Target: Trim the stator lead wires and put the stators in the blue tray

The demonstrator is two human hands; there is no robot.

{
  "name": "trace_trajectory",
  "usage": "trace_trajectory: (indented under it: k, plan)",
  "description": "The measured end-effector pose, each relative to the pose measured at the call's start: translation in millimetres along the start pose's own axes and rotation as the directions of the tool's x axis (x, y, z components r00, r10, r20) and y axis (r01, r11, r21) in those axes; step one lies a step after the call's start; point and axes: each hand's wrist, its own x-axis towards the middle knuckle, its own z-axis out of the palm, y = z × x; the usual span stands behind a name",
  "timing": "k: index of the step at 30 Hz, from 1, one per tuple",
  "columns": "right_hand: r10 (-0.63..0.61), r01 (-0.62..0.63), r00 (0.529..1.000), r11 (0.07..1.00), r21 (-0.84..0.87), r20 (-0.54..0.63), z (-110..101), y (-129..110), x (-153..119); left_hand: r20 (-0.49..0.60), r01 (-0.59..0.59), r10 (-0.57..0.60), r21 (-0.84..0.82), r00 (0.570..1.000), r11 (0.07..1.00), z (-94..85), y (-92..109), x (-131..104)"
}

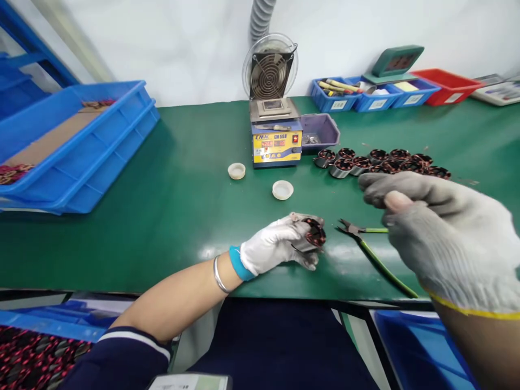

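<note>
Head view:
- Right hand (pixel 450 233), gloved, raised above the worktop (pixel 182 233); fingers curled toward the thumb; whether anything is pinched cannot be told.
- Wound core (pixel 314 234), pinched between thumb and fingers of the gloved left hand (pixel 280 241), near the worktop's front edge.
- Green-handled pliers (pixel 353 229), opened, laid between the hands.
- Two shallow white dishes (pixel 282 190), set before the blue-and-yellow display unit (pixel 277 147).
- Similar cores (pixel 341 168), grouped right of that unit.

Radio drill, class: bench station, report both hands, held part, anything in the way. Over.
Left hand grips copper-wound ring. Right hand raised, contents unclear. Pliers lie open right of the ring; nothing visibly blocks it.
</note>
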Motion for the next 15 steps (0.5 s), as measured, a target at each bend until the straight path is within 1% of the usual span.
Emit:
trace_trajectory:
  k: [1, 2, 3, 4, 5, 6, 8, 10, 11, 12, 13, 14, 15]
  plan:
    - [0.019, -0.019, 1.000, 1.000, -0.018, 0.016, -1, 3, -2, 0.021, 0.004, -0.003, -0.025, 1.000, 1.000, -1.5, 2, 0]
    - [0.017, -0.011, 0.996, 0.998, -0.070, 0.083, -1, 7, -5, 0.039, 0.013, -0.012, -0.039, 0.999, 0.999, -3.4, 3, -1]
    - [0.020, 0.006, 0.984, 0.990, -0.144, 0.175, 0, 13, -8, 0.053, 0.028, -0.025, -0.043, 0.998, 0.999, -5.3, 4, -1]
    - [0.039, 0.021, 0.965, 0.975, -0.223, 0.261, 3, 18, -11, 0.056, 0.039, -0.036, -0.041, 0.998, 0.998, -7.1, 5, -1]
    - [0.070, 0.027, 0.945, 0.957, -0.290, 0.318, 8, 24, -14, 0.053, 0.050, -0.048, -0.036, 0.997, 0.998, -8.3, 5, -1]
    - [0.092, 0.029, 0.932, 0.945, -0.327, 0.349, 12, 28, -17, 0.038, 0.059, -0.058, -0.029, 0.998, 0.998, -8.4, 4, -2]
    - [0.061, 0.060, 0.920, 0.954, -0.295, 0.386, 19, 32, -21, -0.019, 0.085, -0.085, -0.002, 0.996, 0.996, -3.6, 3, -3]
    - [-0.009, 0.110, 0.897, 0.973, -0.203, 0.441, 18, 29, -22, -0.119, 0.114, -0.110, 0.035, 0.987, 0.993, 8.5, 2, -5]
    - [-0.030, 0.125, 0.878, 0.978, -0.169, 0.478, 15, 25, -22, -0.178, 0.135, -0.124, 0.054, 0.976, 0.989, 16.1, 3, -7]
    - [-0.023, 0.119, 0.860, 0.980, -0.157, 0.510, 12, 22, -20, -0.263, 0.135, -0.112, 0.074, 0.958, 0.988, 23.5, 4, -7]
    - [-0.002, 0.095, 0.839, 0.985, -0.143, 0.545, 8, 19, -19, -0.349, 0.137, -0.100, 0.082, 0.932, 0.987, 30.0, 6, -7]
    - [0.028, 0.068, 0.834, 0.986, -0.153, 0.552, 5, 17, -16, -0.434, 0.161, -0.119, 0.062, 0.893, 0.985, 34.9, 8, -6]
    - [0.055, 0.040, 0.831, 0.986, -0.159, 0.553, 3, 17, -14, -0.530, 0.202, -0.163, 0.016, 0.832, 0.979, 38.1, 9, -5]
